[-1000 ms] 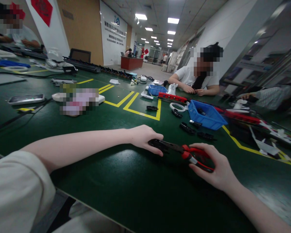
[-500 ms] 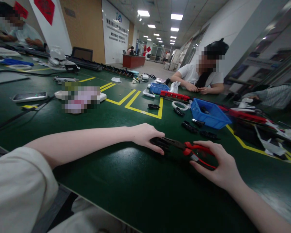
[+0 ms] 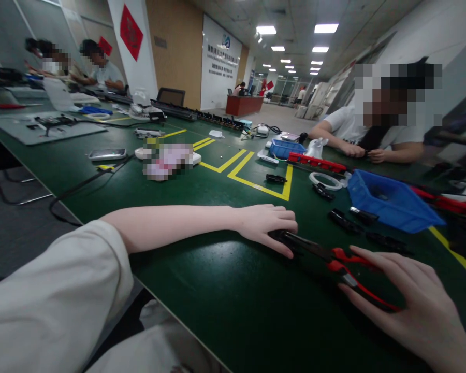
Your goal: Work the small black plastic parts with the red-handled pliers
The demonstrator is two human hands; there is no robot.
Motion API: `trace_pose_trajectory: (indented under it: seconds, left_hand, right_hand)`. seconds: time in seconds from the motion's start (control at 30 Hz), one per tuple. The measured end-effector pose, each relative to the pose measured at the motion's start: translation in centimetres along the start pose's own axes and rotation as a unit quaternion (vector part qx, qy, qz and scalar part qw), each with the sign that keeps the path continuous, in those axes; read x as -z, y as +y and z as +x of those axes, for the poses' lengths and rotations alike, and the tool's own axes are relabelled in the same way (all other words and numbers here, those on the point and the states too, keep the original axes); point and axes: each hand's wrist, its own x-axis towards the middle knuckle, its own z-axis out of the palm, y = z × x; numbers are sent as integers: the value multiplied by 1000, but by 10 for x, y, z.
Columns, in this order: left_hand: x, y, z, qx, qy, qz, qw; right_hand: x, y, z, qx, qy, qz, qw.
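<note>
My left hand (image 3: 268, 225) is closed on a small black plastic part (image 3: 282, 238), most of it hidden under the palm and fingers. My right hand (image 3: 409, 298) grips red-handled pliers (image 3: 336, 258) by their spread handles, thumb on the near handle and fingers along the far one. The long dark jaws of the pliers reach left to the black part at my left fingertips. Whether the jaws pinch the part, I cannot tell. Both hands are just above the green table (image 3: 233, 311).
Beyond my right hand are a blue bin (image 3: 392, 199), several black parts (image 3: 345, 221) and a white ring (image 3: 326, 181). One black part (image 3: 275, 178) lies inside yellow tape. A phone (image 3: 107, 154) lies left. Across the table sits a person (image 3: 373, 129).
The view has turned left, so the scene sits further right. My left fingers look more closed over the black part. The pliers' handles remain spread in my right hand.
</note>
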Motion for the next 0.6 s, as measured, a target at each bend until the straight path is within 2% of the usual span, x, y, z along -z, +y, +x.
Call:
trace_pose_trajectory:
  seconds: [0.1, 0.3, 0.6]
  left_hand:
    - [1, 0, -1, -4, -13, -6, 1000]
    - [3, 1, -4, 15, -12, -16, 1000]
    - [5, 3, -8, 44, -11, -54, 998]
  right_hand:
    - [-4, 5, -1, 53, 10, -23, 998]
    - [-11, 11, -2, 89, -2, -42, 995]
    - [-14, 31, -13, 19, -38, -50, 998]
